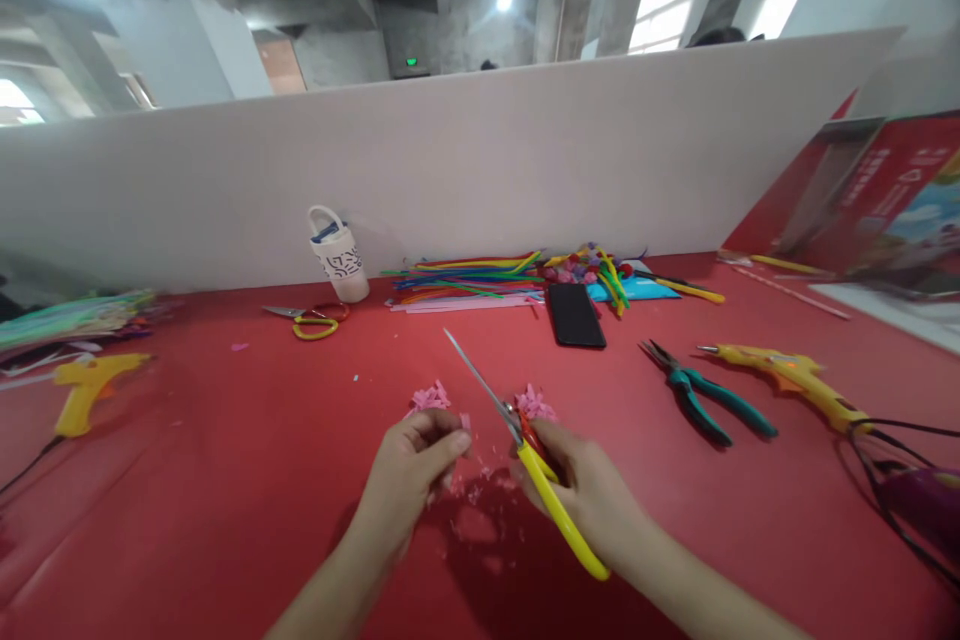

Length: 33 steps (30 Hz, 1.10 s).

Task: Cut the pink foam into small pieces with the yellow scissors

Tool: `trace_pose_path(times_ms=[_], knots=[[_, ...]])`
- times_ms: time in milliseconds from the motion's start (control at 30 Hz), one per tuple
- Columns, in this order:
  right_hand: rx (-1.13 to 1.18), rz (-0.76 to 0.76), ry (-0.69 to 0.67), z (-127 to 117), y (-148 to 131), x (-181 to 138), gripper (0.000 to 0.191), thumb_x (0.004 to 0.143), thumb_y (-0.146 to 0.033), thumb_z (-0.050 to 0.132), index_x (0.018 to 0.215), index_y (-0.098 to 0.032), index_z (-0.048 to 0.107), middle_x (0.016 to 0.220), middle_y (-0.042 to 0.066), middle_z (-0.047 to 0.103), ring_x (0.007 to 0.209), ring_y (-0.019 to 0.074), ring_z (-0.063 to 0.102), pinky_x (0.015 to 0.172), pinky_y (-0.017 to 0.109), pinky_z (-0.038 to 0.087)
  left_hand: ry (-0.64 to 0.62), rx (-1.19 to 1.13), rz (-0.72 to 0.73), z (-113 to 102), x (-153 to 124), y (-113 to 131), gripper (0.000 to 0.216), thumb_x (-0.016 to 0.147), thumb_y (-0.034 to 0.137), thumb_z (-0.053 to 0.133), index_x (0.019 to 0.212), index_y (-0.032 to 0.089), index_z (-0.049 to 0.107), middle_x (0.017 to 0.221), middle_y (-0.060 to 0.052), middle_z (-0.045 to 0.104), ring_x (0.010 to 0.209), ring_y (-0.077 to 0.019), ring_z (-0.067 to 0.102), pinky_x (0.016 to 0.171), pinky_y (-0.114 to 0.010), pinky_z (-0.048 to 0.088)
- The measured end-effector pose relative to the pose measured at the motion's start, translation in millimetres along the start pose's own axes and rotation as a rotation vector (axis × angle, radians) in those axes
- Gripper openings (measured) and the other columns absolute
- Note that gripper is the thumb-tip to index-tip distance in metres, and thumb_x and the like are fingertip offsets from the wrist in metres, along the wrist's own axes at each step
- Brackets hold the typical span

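My right hand (581, 485) grips yellow-handled scissors (525, 445), blades closed and pointing up-left over the red table (225, 480). My left hand (412, 465) is curled in a pinch on a small pink paper piece (430, 398), just left of the blades. Another fringed pink piece (535, 404) lies right behind the scissors' pivot. Pink snippets (480, 495) are scattered on the table between my hands.
Teal pliers (705, 400) and a yellow glue gun (795, 380) lie to the right, a black phone (575, 314) and coloured pipe cleaners (480, 278) at the back. Second scissors (311, 320), a white cup (339, 258), another glue gun (82, 390) sit left. A white partition (480, 150) stands behind.
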State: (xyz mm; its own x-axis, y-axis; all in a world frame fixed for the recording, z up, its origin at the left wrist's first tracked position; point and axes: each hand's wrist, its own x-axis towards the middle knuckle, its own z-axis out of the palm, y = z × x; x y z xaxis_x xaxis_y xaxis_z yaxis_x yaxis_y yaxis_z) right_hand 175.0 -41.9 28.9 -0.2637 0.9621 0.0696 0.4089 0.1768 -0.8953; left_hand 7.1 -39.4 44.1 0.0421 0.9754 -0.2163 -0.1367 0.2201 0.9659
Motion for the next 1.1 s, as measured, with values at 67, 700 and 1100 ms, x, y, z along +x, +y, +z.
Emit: trace_pose_path(times_ms=[67, 700, 1100], knots=[[-0.111, -0.011, 0.0, 0.8, 0.2, -1.0, 0.011, 0.068, -0.022, 0.048, 0.062, -0.02, 0.038, 0.051, -0.007, 0.034, 0.046, 0.0075, 0.029, 0.041, 0.019, 0.023, 0.031, -0.062, 0.039, -3.2, -0.8, 4.9, 0.011, 0.064, 0.023, 0.06, 0.069, 0.015, 0.053, 0.054, 0.004, 0.054, 0.036, -0.0026, 0.035, 0.033, -0.014, 0.022], [-0.801, -0.241, 0.029, -0.7, 5.1, -4.9, 0.019, 0.073, -0.039, 0.045, 0.07, -0.022, 0.038, 0.054, 0.0, 0.055, 0.046, 0.0169, 0.051, 0.042, 0.025, 0.021, 0.136, -0.338, 0.274, -7.0, -3.3, 12.4, 0.006, 0.067, 0.016, 0.057, 0.071, 0.015, 0.061, 0.07, -0.001, 0.062, 0.067, -0.012, 0.056, 0.067, -0.025, 0.045], [-0.817, -0.301, 0.032, 1.9, 5.9, -5.8, 0.024, 0.078, -0.044, 0.039, 0.073, -0.02, 0.042, 0.054, 0.002, 0.056, 0.046, 0.017, 0.052, 0.043, 0.025, 0.022, 0.128, -0.339, 0.28, -5.5, -3.7, 14.5, 0.005, 0.065, 0.017, 0.059, 0.067, 0.015, 0.063, 0.066, 0.0, 0.061, 0.065, -0.0114, 0.056, 0.068, -0.025, 0.045]])
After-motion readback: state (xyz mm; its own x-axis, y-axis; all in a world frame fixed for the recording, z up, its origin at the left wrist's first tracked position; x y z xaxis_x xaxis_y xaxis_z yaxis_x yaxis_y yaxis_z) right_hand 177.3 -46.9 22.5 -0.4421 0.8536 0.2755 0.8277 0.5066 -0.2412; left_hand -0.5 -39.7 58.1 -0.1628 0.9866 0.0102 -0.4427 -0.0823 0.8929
